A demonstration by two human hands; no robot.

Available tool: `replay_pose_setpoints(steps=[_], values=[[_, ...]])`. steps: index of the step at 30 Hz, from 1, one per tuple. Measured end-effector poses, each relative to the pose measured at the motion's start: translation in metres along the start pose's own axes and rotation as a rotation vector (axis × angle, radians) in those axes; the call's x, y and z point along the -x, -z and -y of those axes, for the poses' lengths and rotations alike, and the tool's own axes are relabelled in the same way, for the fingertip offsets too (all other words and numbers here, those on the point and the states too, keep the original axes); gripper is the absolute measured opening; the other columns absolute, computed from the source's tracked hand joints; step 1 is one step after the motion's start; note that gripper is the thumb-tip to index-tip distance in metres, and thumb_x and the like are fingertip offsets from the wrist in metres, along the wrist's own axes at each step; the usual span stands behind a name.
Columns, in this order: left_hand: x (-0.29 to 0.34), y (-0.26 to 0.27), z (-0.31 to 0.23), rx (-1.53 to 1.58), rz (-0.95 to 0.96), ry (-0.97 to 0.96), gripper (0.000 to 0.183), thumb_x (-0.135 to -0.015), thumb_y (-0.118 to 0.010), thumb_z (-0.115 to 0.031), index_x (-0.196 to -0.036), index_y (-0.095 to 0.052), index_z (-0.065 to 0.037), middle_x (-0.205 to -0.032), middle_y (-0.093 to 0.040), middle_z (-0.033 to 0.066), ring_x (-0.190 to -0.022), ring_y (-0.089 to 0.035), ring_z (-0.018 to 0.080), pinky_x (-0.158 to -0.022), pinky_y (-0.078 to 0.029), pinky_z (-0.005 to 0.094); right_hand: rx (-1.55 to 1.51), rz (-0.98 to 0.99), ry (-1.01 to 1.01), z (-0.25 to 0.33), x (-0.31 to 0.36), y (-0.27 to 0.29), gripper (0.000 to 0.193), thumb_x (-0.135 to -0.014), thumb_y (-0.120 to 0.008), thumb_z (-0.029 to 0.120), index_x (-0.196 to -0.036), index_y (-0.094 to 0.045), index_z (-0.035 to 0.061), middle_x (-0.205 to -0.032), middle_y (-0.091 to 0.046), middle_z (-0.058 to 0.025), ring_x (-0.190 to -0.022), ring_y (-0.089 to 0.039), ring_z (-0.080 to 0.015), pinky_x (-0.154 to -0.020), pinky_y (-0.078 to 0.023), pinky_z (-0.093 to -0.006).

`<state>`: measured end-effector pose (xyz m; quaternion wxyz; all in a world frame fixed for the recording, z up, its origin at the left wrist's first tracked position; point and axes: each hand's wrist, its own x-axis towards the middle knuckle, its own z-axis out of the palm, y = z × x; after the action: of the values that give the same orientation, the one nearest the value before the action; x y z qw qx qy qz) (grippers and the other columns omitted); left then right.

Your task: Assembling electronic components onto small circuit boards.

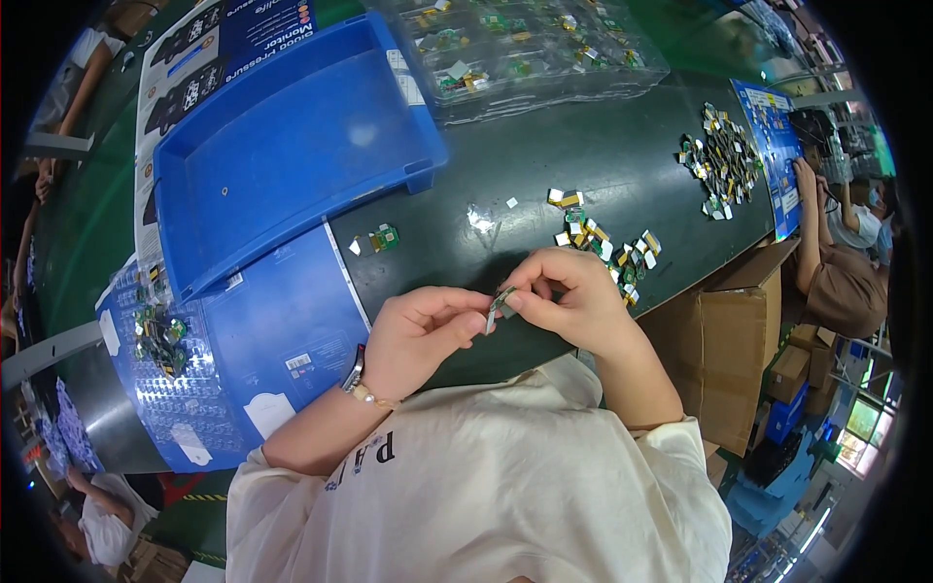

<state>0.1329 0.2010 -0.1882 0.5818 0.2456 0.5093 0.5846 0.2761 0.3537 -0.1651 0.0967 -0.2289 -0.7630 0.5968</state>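
Note:
My left hand (416, 335) and my right hand (579, 303) meet over the near part of the dark green tabletop (457, 175). Between their fingertips they pinch a small circuit board (497, 305), held tilted on edge; the fingers cover part of it. Just beyond my right hand lies a loose heap of small green boards (583, 231) with white squares and gold-coloured strips. One single green board (385, 237) rests farther left, beside a small white piece (354, 247).
A blue plastic bin (292, 209) stands at the left on printed cardboard sheets. Clear plastic trays (544, 92) holding boards are stacked at the far side. Another board heap (721, 160) lies right, near an open cardboard box (724, 340). Other people sit at both sides.

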Motion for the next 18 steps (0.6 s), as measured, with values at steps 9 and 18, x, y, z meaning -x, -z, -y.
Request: replay_pose_setpoints(steps=[9,18], values=[[-0.001,0.0028,0.0074,0.103,0.032,-0.051,0.019,-0.083,-0.06,0.003,-0.102,-0.059,0.001,-0.095,-0.065,0.0083,-0.089,-0.062,0.0132,-0.079,-0.049,0.025,-0.378,0.059,-0.203,-0.0016,0.0044,-0.001,0.006,-0.08,-0.065,-0.001,-0.085,-0.063,-0.001,-0.077,-0.063,-0.0012,-0.068,-0.056,-0.0036,-0.059,-0.043,-0.0174],[-0.0024,0.0052,0.0062,0.128,0.051,-0.031,0.016,-0.083,-0.062,0.002,-0.099,-0.06,0.0,-0.093,-0.063,0.0045,-0.087,-0.06,0.0092,-0.078,-0.048,0.0219,-0.51,0.116,-0.224,-0.0086,0.0075,-0.0003,0.005,-0.081,-0.065,-0.002,-0.084,-0.061,-0.0006,-0.079,-0.063,-0.0004,-0.071,-0.056,-0.0042,-0.062,-0.044,-0.0181]])
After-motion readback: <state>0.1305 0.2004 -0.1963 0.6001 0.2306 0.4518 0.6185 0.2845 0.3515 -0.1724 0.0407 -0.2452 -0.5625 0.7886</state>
